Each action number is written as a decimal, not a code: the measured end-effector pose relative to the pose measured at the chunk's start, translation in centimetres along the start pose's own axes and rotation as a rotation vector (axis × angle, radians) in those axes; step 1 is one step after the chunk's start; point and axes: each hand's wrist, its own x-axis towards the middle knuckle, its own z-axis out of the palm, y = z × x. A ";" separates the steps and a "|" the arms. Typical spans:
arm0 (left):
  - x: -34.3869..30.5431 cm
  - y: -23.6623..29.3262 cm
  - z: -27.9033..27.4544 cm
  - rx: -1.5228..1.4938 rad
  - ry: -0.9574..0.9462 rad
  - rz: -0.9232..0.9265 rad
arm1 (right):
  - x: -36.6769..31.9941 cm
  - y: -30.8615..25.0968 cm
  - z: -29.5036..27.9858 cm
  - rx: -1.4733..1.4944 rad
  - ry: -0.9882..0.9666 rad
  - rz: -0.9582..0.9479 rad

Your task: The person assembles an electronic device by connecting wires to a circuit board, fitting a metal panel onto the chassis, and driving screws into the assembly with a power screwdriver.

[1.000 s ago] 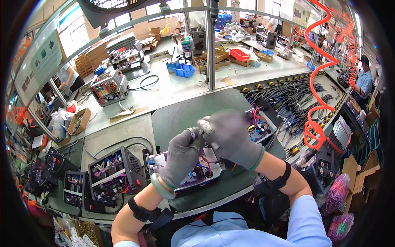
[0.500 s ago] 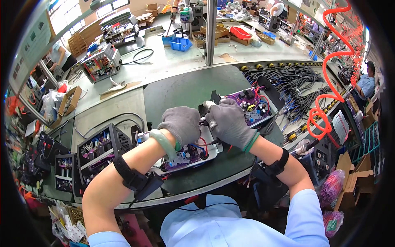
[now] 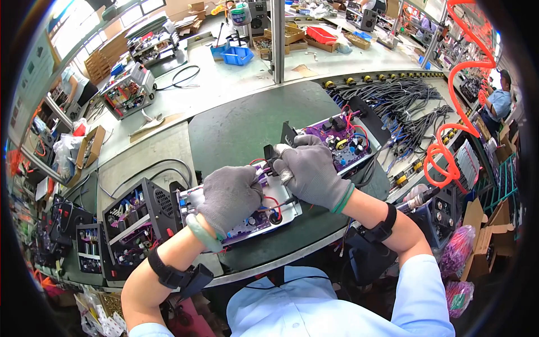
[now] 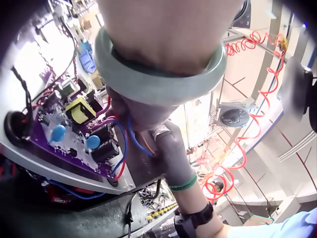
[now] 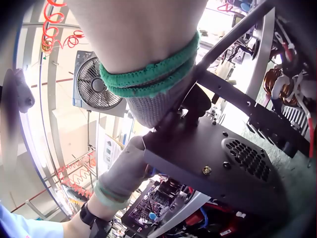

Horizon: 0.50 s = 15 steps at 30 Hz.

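My left hand (image 3: 231,196), in a grey glove, curls over an open white-cased unit (image 3: 281,219) with a purple circuit board (image 4: 69,136). Several thin wires (image 4: 122,144), blue and red among them, run up to its fingers, whose tips are hidden in the head view. Beside it my gloved right hand (image 3: 314,171) grips the upper edge of a black metal panel (image 5: 213,158) with honeycomb vent holes. Seen from above, the two hands are a short way apart at the unit's right end.
A second open unit (image 3: 342,140) lies behind my right hand. Black-cased units (image 3: 132,219) stand on the left. A bundle of dark cables (image 3: 401,106) lies at the back right, and an orange coiled hose (image 3: 449,163) hangs near the right side.
The hands were close together over the unit, raised a second ago. Both have come lower, and the left hand has moved left and away from the right.
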 end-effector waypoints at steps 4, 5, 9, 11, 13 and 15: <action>0.0 0.5 0.1 0.013 -0.012 -0.050 | 0.0 -0.1 0.3 -0.032 0.013 -0.015; 0.1 0.5 0.1 0.019 0.006 -0.050 | 0.0 -0.1 0.4 -0.008 0.028 -0.019; 0.4 0.9 0.1 0.191 -0.087 0.029 | -0.1 0.2 0.4 0.026 0.059 -0.035; 0.4 0.9 -0.1 0.177 -0.072 0.064 | 0.0 0.1 0.1 0.025 0.059 -0.045; 0.3 1.3 -0.2 0.200 -0.095 0.069 | -0.1 0.1 0.0 0.026 0.061 -0.049; 0.5 1.1 0.1 0.221 -0.117 0.076 | -0.1 0.0 0.2 0.027 0.055 -0.028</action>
